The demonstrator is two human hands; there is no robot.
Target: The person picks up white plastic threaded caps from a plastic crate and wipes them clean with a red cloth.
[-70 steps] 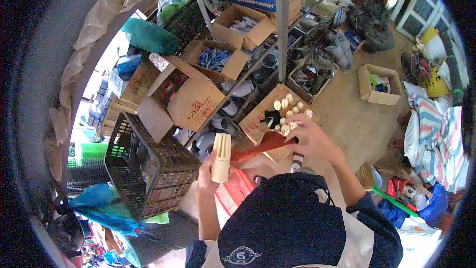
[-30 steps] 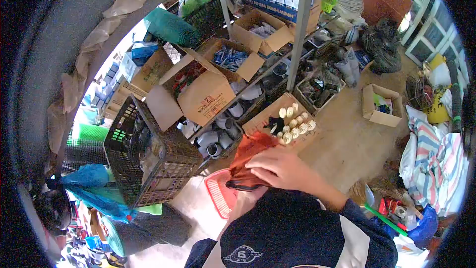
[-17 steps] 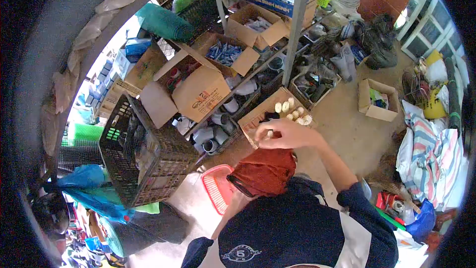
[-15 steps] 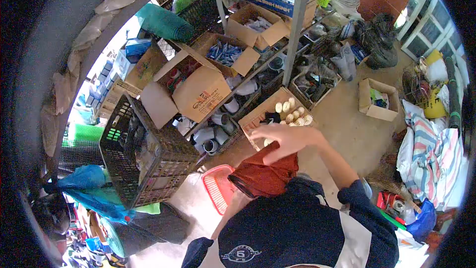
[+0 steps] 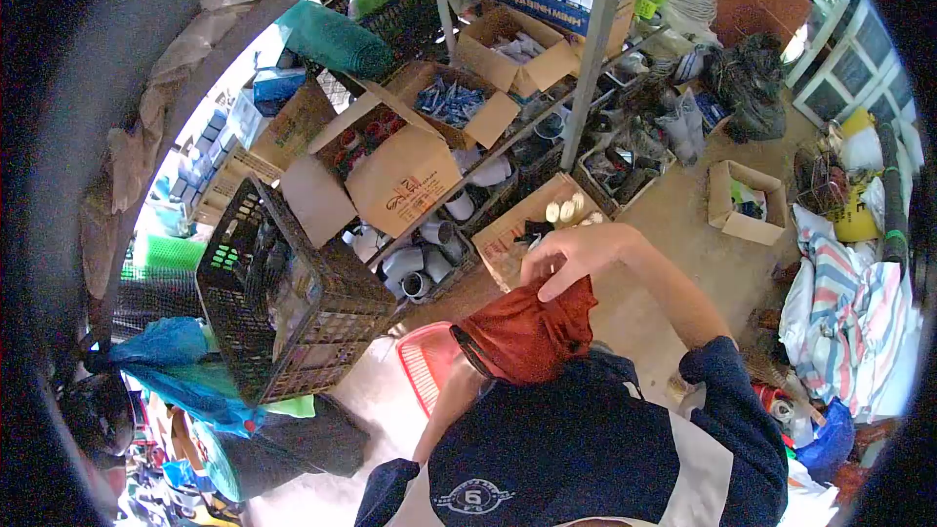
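My right hand is at the top of a red-brown cloth, its fingers curled and the thumb pressed against the fabric. The cloth is bunched in front of my dark shirt and has a dark hem at its left end. My left forearm reaches up to that hem; the hand itself is hidden by the cloth. Just beyond my right hand stands a cardboard box with cream ribbed pieces and something black in it. A red plastic basket lies left of the cloth.
A black crate leans at the left. Ahead, a rack holds an open carton, a box of blue packets and grey pipe fittings. A metal post rises there. A small carton and striped sacks are on the right.
My right hand has gone from outstretched fingers over the cloth to curled fingers on it. The cloth has shifted and bunched, and my hand now covers more of the cream pieces.
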